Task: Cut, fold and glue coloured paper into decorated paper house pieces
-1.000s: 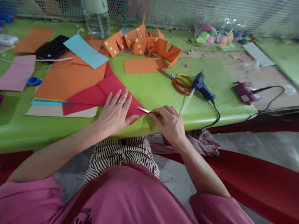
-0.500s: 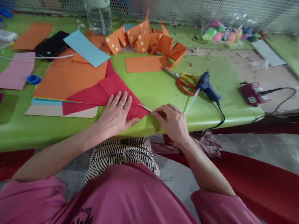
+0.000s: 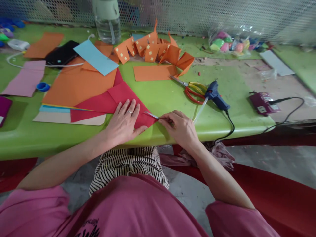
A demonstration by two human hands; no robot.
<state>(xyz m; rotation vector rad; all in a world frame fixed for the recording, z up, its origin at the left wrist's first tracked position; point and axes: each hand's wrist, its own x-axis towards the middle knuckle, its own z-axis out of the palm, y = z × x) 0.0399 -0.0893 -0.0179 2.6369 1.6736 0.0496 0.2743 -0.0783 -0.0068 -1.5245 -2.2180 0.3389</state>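
Note:
My left hand [image 3: 123,121] lies flat on a folded red sheet of paper [image 3: 123,90], fingers stretched out, pressing it to the table near the front edge. At the paper's right-hand corner, my right hand [image 3: 180,129] is closed in a pinch on a thin pale pointed strip [image 3: 153,116]. The strip's slightly bent tip rests over the red paper; whether it is a tool or a paper sliver I cannot tell. Right of that hand are scissors [image 3: 195,93] with red and yellow handles and a blue glue gun [image 3: 216,95] with its glue stick.
Orange card [image 3: 81,84] and other coloured sheets lie left, beneath a light blue strip [image 3: 97,58] and beside a black phone [image 3: 61,54]. Folded orange paper shapes [image 3: 150,49] and a water bottle [image 3: 108,28] stand behind. A cord joins the purple box [image 3: 264,103] at the right.
The camera view has tilted slightly, so things on the table sit a little differently in frame. Both hands keep their places; the strip's tip appears a touch farther left over the red paper.

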